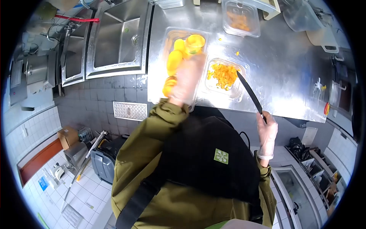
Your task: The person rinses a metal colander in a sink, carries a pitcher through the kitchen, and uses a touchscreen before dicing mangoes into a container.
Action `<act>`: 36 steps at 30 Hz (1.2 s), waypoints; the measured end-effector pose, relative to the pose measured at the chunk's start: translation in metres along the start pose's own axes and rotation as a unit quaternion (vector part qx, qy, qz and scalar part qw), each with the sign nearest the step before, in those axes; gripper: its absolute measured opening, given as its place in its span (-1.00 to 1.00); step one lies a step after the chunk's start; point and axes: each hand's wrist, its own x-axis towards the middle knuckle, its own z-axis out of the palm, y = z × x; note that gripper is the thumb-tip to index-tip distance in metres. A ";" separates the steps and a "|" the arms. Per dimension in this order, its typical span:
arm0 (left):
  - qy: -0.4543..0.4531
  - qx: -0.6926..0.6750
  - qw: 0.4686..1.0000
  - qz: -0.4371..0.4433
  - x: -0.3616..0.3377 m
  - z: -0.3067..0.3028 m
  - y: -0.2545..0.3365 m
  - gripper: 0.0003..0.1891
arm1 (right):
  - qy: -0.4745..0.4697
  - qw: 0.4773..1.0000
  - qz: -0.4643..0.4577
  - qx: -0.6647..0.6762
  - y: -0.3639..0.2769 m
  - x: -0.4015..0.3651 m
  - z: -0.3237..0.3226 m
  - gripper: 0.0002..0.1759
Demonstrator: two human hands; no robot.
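My right hand, in a clear glove, is closed around the handle of a long black knife. The blade points up and left, its tip at the edge of a clear square container of diced orange-yellow fruit. My left hand, also gloved, is smeared by motion, so its fingers cannot be made out. It is over the near part of a long clear container holding several large yellow fruit pieces, which look like peeled mango. Part of that container is hidden behind the hand.
The containers stand on a steel worktable. Another clear container with orange pieces sits at the back. A steel sink adjoins on the left. A few fruit bits lie on the steel. A black bin stands on the floor at left.
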 end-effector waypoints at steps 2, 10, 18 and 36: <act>-0.102 0.171 0.971 -0.135 0.022 -0.009 -0.028 -0.81 | 0.001 1.000 0.004 0.005 0.001 0.000 0.001 -0.69; -0.154 0.333 0.928 -0.065 0.042 0.041 -0.103 -0.75 | -0.001 0.999 -0.013 0.036 -0.004 -0.004 0.003 -0.67; -0.161 0.244 0.955 -0.050 0.014 0.029 -0.096 -0.81 | 0.058 0.994 -0.026 0.086 0.003 -0.008 0.009 -0.73; -0.119 -0.948 0.180 -0.235 0.012 0.034 0.051 -0.46 | -0.004 0.963 -0.270 -0.005 -0.031 -0.012 -0.010 -0.28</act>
